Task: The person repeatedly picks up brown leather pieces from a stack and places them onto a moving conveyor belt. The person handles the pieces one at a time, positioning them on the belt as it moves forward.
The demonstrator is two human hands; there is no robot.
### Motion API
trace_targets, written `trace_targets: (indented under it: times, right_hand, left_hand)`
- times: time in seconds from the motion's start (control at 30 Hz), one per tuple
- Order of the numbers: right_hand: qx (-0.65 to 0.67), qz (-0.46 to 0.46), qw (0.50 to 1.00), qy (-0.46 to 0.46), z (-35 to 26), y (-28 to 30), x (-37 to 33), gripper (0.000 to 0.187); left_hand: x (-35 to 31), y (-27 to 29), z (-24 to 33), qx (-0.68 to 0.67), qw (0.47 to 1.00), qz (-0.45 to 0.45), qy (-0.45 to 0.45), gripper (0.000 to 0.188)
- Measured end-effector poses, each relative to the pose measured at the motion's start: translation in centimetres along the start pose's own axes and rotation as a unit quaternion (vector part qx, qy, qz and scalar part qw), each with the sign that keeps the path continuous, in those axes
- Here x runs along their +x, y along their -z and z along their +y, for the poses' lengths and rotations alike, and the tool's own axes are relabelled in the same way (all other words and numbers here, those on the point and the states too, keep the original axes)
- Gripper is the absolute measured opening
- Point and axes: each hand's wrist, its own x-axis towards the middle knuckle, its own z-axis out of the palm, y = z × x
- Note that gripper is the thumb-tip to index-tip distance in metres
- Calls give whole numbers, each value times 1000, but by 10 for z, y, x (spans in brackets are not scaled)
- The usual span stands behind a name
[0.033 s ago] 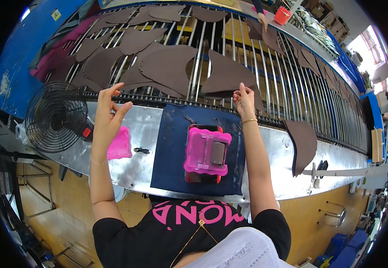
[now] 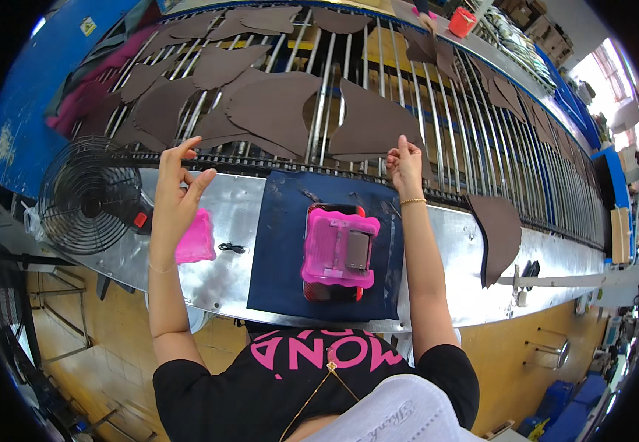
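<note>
My left hand (image 2: 178,184) is raised over the metal table's far edge, thumb and fingers apart, holding nothing; its fingertips are near the corner of a stack of overlapping brown sheet pieces (image 2: 272,110). At the lower right corner of another curved brown piece (image 2: 375,121), my right hand (image 2: 406,166) has its fingers pressed together. Whether that corner is pinched between them is hidden. Both brown pieces rest on the metal bars of a roller rack (image 2: 327,81). Between my forearms, a pink tray-like case with a grey roll (image 2: 340,249) lies on a dark blue sheet (image 2: 279,250).
A black wire fan (image 2: 91,195) stands at the left, by a pink scalloped piece (image 2: 198,239) and a coiled black cable (image 2: 232,248). Another brown piece (image 2: 498,236) overhangs the table at the right. Across the rack are a co-worker's hand (image 2: 428,23) and a red bucket (image 2: 462,22).
The brown piece by my right hand lies flatter along its near edge. The co-worker's hand across the rack has shifted slightly. My left hand has hardly moved.
</note>
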Motion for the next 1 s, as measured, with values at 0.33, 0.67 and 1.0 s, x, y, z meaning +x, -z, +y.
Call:
trace_targets:
  times: [0.33,0.67,1.0]
  right_hand:
    - [-462,478,729,160,-124,221,-137,54]
    - [-637,568,522,10,-101,279,-155,61]
    - [-665,570,479,57,-113,273,-163,57]
  left_hand:
    - [1,-32,-19,-97,993,-49,45,52]
    - [4,-57,-3,-108,990,-86,28,53]
    - [-12,-40,-10,-112,989,-78,63,55]
